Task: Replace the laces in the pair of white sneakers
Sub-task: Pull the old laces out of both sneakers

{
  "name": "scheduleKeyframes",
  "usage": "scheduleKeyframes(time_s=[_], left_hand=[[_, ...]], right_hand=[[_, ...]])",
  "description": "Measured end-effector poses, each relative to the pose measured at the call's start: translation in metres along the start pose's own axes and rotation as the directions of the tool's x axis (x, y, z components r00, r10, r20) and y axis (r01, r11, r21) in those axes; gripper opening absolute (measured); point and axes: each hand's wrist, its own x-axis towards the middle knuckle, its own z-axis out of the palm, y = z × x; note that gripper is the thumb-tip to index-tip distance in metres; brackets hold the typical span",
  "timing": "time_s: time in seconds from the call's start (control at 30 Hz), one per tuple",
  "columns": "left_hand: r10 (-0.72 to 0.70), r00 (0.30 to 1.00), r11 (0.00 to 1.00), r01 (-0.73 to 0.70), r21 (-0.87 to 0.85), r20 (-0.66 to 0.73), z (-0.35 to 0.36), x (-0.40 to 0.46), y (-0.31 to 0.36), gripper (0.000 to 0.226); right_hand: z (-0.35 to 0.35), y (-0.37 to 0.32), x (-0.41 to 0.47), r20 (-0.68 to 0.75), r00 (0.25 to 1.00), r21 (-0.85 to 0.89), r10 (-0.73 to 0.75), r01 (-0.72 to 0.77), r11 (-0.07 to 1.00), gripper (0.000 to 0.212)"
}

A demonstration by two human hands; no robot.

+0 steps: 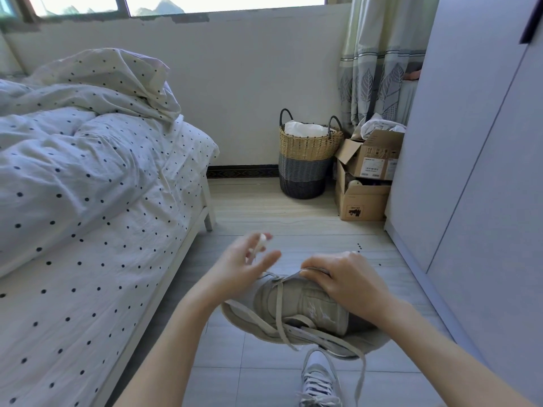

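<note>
Above floor | 2 sneakers (pixel 296 306) | right hand (pixel 346 282) gripping one | left hand (pixel 244 265) spread

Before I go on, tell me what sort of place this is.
Most likely a bedroom in a home: an unmade bed with polka-dot bedding on the left, a woven laundry basket against the far wall, and a curtain by the window.
</note>
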Motion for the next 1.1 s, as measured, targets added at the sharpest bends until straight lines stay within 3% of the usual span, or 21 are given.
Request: scheduleKeyframes(time_s=[0.07,0.13,0.33,0.47,0.57,0.7,0.8,0.9,1.03,1.07,1.1], left_hand=[[-0.031,0.992,0.994,0.018,0.105,0.119,0.0,-0.002,-0.004,0.026],[-0.039,0.99,0.999,0.035,0.032,0.134,-0.002,-0.003,-0.004,0.012],[-0.051,0.974,0.994,0.07,-0.08,0.219,-0.01,-0.004,-0.01,0.005],[-0.049,0.99,0.998,0.055,-0.042,0.131,-0.009,-0.003,-0.013,0.007],[0.028,0.998,0.999,-0.029,0.025,0.051,-0.005,-0.002,-0.009,0.011],[0.067,0.987,0.979,-0.093,-0.18,-0.143,-0.003,-0.002,0.003,0.016],[-0.015,0.946,0.88,-0.141,-0.453,-0.323,-0.009,-0.002,0.013,0.02],[-0.158,0.881,0.668,-0.238,-0.706,-0.446,-0.018,-0.003,0.02,0.022],[-0.4,0.725,0.346,-0.448,-0.825,-0.561,-0.042,-0.006,0.011,0.025],[-0.434,0.699,0.357,-0.445,-0.821,-0.568,-0.044,-0.006,0.005,0.023],[-0.435,0.697,0.446,-0.383,-0.809,-0.57,-0.043,-0.005,0.002,0.021]], right_hand=[[0.0,0.0,-0.001,-0.006,1.0,0.008,-0.022,0.022,1.0,0.04],[-0.001,-0.002,-0.001,-0.01,1.0,0.031,-0.02,0.021,0.999,0.042],[0.001,-0.005,0.0,0.007,0.999,0.045,-0.046,0.046,0.998,0.042],[0.003,-0.006,0.001,-0.013,0.998,0.043,-0.059,0.059,0.997,0.04],[0.004,-0.008,0.002,-0.009,1.0,0.079,-0.03,0.031,0.996,0.036],[0.004,-0.009,0.003,0.034,0.999,0.117,-0.008,0.004,0.993,0.034],[0.004,-0.01,0.005,0.048,0.999,0.128,-0.007,0.001,0.992,0.046],[0.005,-0.013,0.007,0.07,0.997,0.111,-0.038,0.03,0.993,0.051],[0.008,-0.014,0.009,0.113,0.99,0.075,-0.078,0.07,0.995,0.053],[0.008,-0.013,0.008,0.115,0.991,0.08,-0.07,0.06,0.995,0.053],[0.008,-0.011,0.008,0.108,0.993,0.088,-0.056,0.047,0.995,0.053]])
